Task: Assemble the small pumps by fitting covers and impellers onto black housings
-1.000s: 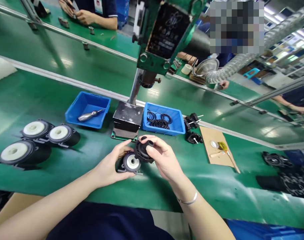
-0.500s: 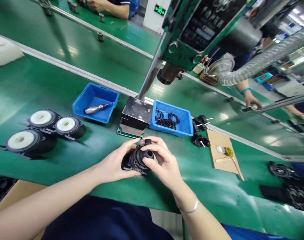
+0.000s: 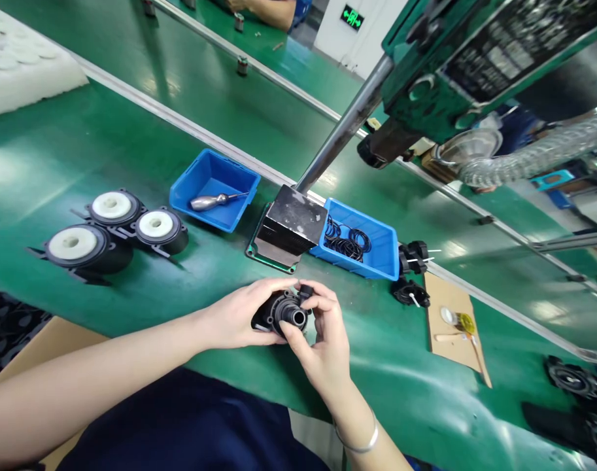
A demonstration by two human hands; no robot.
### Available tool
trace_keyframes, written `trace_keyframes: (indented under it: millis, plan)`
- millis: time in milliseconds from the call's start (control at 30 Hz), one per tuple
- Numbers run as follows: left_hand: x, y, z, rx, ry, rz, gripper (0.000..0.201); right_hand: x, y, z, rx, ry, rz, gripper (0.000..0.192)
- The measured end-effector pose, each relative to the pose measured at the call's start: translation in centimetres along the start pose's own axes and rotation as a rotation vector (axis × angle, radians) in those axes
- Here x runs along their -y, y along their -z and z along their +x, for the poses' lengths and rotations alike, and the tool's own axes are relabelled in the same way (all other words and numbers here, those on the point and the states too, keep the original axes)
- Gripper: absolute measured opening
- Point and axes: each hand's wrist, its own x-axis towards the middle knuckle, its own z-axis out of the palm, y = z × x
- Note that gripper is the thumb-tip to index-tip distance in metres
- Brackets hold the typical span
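Black plastic pump housing point(image 3: 284, 313), round with a ribbed flange and an open tubular port facing the camera, sits above the green bench point(image 3: 131, 150) at its near edge. Left hand point(image 3: 242, 318) cups it from nine o'clock, fingers curled closed around its body; right hand point(image 3: 322, 340) grips it from three o'clock, thumb beneath the port.

Left hand point(image 3: 239, 319) curled in a grip, right hand point(image 3: 322, 343) pinching opposite, forearms converging
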Motion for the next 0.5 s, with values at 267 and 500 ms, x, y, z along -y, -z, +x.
trace_keyframes:
  millis: [267, 500]
  plan:
    - [0.54, -0.18, 0.06, -0.029, -0.159, -0.029, 0.062, 0.05, -0.05, -0.14, 0.029, -0.030, 0.012, 0.031]
    - [0.66, -0.13, 0.04, -0.023, -0.167, -0.050, 0.052, 0.12, -0.05, -0.06, 0.041, -0.049, 0.017, 0.030]
